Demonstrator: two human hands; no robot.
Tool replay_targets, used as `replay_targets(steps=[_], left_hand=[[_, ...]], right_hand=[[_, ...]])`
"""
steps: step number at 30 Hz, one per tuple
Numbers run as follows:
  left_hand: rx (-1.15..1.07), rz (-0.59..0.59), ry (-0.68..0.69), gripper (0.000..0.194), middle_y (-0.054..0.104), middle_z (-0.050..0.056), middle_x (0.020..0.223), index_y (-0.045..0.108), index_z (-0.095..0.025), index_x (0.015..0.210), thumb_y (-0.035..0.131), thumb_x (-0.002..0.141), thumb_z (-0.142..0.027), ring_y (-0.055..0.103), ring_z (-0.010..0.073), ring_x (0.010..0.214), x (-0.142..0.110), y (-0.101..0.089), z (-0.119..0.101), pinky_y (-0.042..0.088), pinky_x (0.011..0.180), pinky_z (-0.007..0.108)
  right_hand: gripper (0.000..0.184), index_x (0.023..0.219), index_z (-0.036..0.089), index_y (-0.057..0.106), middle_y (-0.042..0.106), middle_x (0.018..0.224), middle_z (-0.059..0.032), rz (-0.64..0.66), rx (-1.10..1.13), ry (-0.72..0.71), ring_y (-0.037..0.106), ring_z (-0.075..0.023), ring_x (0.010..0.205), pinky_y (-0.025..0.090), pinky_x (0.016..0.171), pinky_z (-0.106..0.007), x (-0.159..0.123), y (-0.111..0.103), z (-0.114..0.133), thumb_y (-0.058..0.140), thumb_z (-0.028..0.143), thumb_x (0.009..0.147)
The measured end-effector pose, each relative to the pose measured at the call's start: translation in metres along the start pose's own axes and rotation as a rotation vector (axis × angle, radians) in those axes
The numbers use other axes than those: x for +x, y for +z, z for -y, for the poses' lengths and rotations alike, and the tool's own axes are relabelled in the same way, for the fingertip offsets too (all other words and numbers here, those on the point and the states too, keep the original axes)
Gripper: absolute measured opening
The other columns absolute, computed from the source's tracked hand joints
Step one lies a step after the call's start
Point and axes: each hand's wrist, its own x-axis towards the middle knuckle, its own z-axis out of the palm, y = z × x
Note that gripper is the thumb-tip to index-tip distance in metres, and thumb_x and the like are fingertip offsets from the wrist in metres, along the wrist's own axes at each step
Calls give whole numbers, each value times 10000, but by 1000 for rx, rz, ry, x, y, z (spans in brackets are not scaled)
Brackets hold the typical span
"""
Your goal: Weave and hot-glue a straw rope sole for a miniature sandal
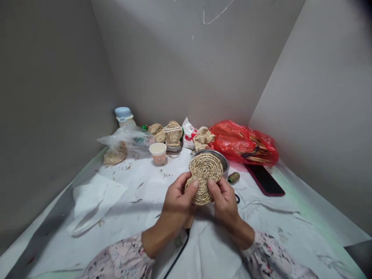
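A flat coiled piece of braided straw [204,178] stands tilted up between my hands, its round spirals facing me. My left hand [180,197] grips its lower left edge, with the thumb across the front. My right hand [222,199] holds the right side, with the thumb also on the front. Just behind the piece, a round metal bowl [222,161] sits partly hidden. Its contents do not show. A spool of green twine [233,178] lies a little beyond my right hand.
Woven straw pieces [173,133] stand at the back beside a paper cup [158,153] and a plastic bottle [124,116]. A red plastic bag [241,143] holds sticks. A phone [264,180] lies on the white sheet [139,193], which is scattered with straw bits. A black cable [180,254] runs near me.
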Motion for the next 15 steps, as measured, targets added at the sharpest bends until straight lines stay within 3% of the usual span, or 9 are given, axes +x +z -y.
replay_targets(steps=[5,15], left_hand=[[205,-17,45,279,621,17,726,610,-160,797,540,881,-417,562,174,735,1,-5,6,460,683,265],[338,-17,82,271,535,-8,700,522,-193,764,489,905,-422,504,169,707,-8,-2,10,413,644,262]], right_hand=[[221,1027,205,646,694,916,-23,56,1,-16,612,-170,807,486,725,-269,-1,-1,-3,553,384,937],[261,1053,188,668,728,1030,-63,19,63,33,660,-218,932,504,839,-330,-3,1,-2,613,393,902]])
